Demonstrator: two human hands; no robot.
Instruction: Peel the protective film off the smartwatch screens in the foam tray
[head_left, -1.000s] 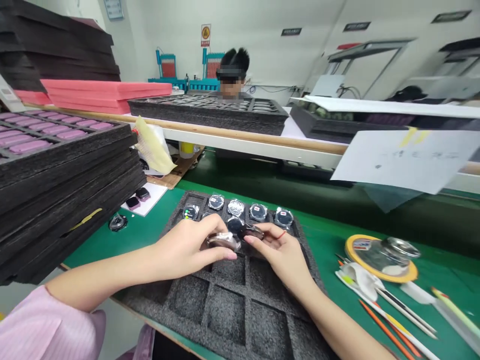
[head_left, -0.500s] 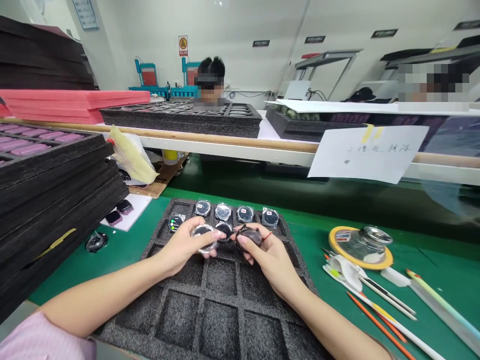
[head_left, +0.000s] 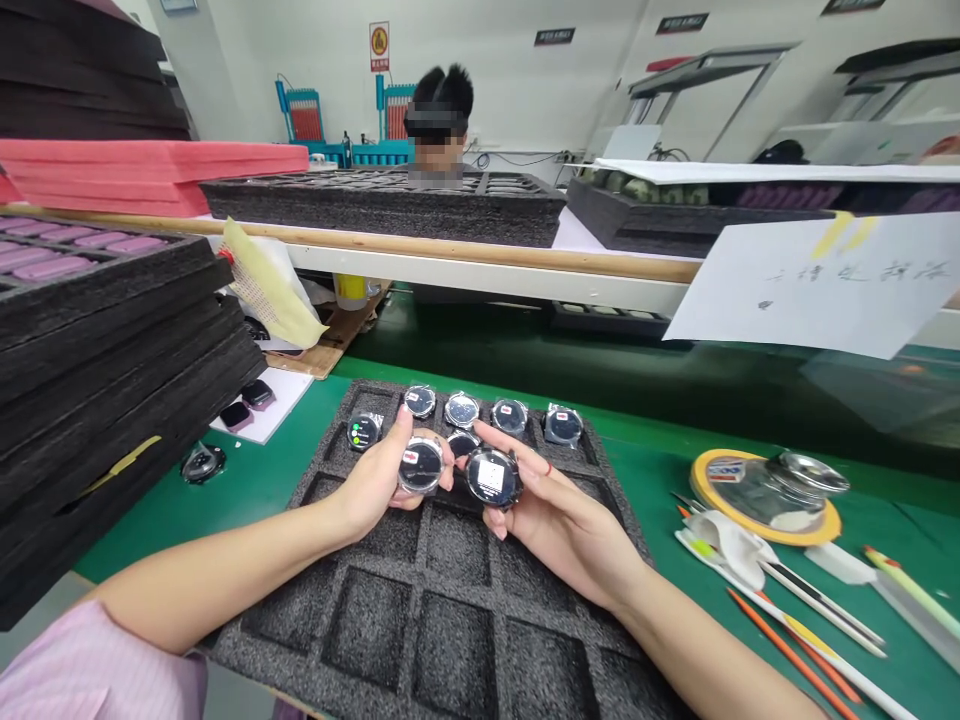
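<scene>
My left hand (head_left: 379, 478) grips a round watch case (head_left: 420, 466) with a dark face and a small red-marked sticker. In my right hand (head_left: 551, 505) is a second round watch case (head_left: 492, 478), its screen lit with a white square. The two cases are close side by side over a black foam tray (head_left: 451, 588) with square pockets. Several similar round watch cases, such as one (head_left: 508, 416) in clear film, sit in the tray's far pockets. Another case (head_left: 364, 431) at the tray's left shows coloured icons. One more (head_left: 463, 443) is partly hidden behind my hands.
Stacked black foam trays (head_left: 112, 400) rise at the left, near two square watch cases on white paper (head_left: 283, 405) and a loose round one (head_left: 202, 464). At right are a tape roll (head_left: 709, 497), a glass jar (head_left: 787, 485) and several sticks. A shelf (head_left: 480, 262) spans the back.
The right-hand watch case has been turned so its lit screen faces me. The left one is tilted with its stickered face showing. The camera view has shifted slightly.
</scene>
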